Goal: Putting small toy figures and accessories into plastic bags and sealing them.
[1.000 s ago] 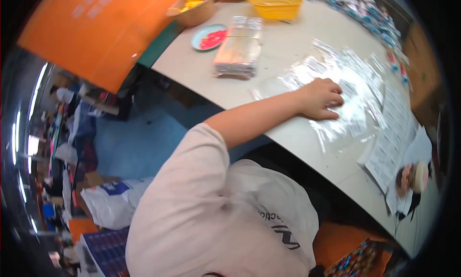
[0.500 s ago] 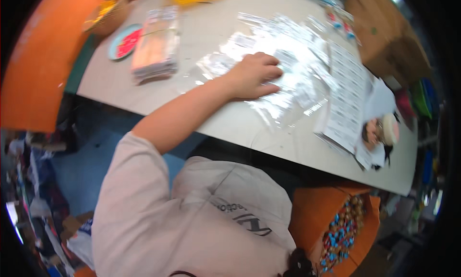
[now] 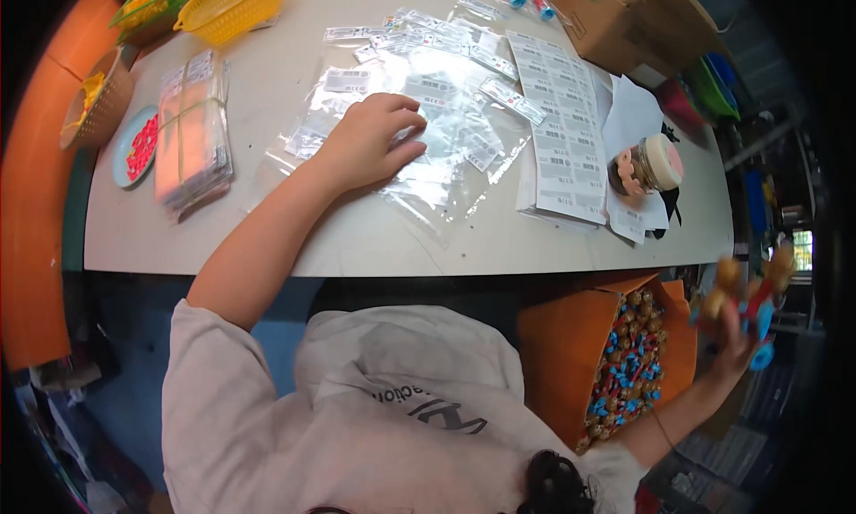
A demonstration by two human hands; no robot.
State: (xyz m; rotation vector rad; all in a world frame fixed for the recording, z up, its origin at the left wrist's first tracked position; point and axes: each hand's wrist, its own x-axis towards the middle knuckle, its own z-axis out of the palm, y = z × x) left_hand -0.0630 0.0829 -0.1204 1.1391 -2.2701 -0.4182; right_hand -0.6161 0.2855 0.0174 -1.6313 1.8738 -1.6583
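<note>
view has swung since a second ago: the pale grey tabletop (image 3: 357, 238) now sits across the upper frame and the orange cardboard box full of small brown-and-blue toy figures (image 3: 615, 353) has come into sight below its near edge, on the person's right. spread of clear plastic sleeves with white sticker labels (image 3: 446, 131) lies mid-tabletop as before, white printed label sheets (image 3: 562, 131) just beside it to the right. left hand (image 3: 370, 139) stays flat on the clear sleeves, fingers loosely spread and pressing down, not pinching any. right hand (image 3: 727, 358), not seen in the earlier views, is now raised beside the orange box with its grip closed around a small bunch of brown and blue toy figures (image 3: 749, 296); blurred, so count unclear. judgement: toys are out of the box and in hand, sleeves held ready under the left hand, so bagging looks like the step in hand. rubber-banded stack of sleeves (image 3: 192, 131) sits far left, untouched.
</note>
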